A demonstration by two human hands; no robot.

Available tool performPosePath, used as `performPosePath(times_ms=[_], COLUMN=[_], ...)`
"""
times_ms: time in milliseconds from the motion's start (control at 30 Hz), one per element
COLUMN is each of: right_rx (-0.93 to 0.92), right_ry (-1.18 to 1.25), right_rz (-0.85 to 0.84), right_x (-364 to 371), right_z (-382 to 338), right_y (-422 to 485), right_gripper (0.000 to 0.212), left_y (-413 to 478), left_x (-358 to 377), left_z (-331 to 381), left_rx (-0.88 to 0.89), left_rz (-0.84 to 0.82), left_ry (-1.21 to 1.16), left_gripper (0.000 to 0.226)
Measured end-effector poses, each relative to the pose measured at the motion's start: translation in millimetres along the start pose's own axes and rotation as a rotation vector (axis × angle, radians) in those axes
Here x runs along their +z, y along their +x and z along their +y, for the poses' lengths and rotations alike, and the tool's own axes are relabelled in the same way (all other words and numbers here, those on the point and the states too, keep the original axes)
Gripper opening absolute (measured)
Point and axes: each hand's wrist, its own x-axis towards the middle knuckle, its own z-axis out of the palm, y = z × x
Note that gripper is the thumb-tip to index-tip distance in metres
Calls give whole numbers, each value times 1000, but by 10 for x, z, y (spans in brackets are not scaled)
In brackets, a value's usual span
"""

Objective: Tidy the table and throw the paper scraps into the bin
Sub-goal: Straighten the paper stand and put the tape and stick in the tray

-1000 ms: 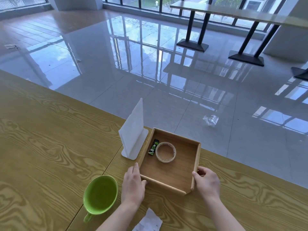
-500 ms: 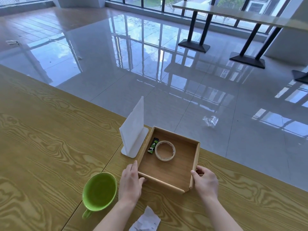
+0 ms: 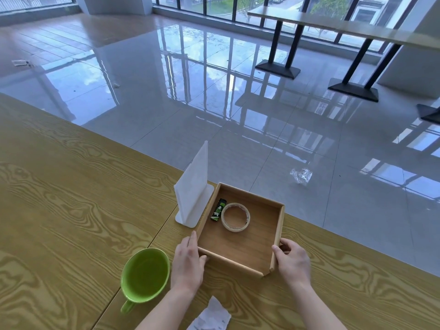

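Inside one wooden tray [image 3: 238, 246]: one lighter [image 3: 217, 210], one tape roll [image 3: 234, 229]. Left grip [image 3: 188, 263] and right grip [image 3: 294, 263] clasping its near corners. One green cup [image 3: 145, 275] alongside. One paper scrap [image 3: 210, 316] on bench [image 3: 71, 210], at near edge.

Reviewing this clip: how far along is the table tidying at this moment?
Early to midway. Done: the tape roll and lighter lie in the wooden tray. In hand: the left hand and right hand hold the tray's near corners on the table. Left: a crumpled paper scrap lies at the near edge, unbinned, and the green cup stands beside the left hand. No bin is in view.
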Motion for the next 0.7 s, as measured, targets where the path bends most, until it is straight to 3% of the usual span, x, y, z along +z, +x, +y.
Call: performPosePath(times_ms=[333,700], right_rx=[42,-13], right_ry=[-26,12], right_rz=[-106,-44], right_x=[-40,-278], right_z=[27,-23], right_y=[-58,-392], right_gripper=[49,41], left_y=[-118,-437], left_x=[-35,-305], left_z=[123,145], left_rx=[65,180], left_rz=[-69,-71], left_ry=[80,54], left_gripper=[78,66])
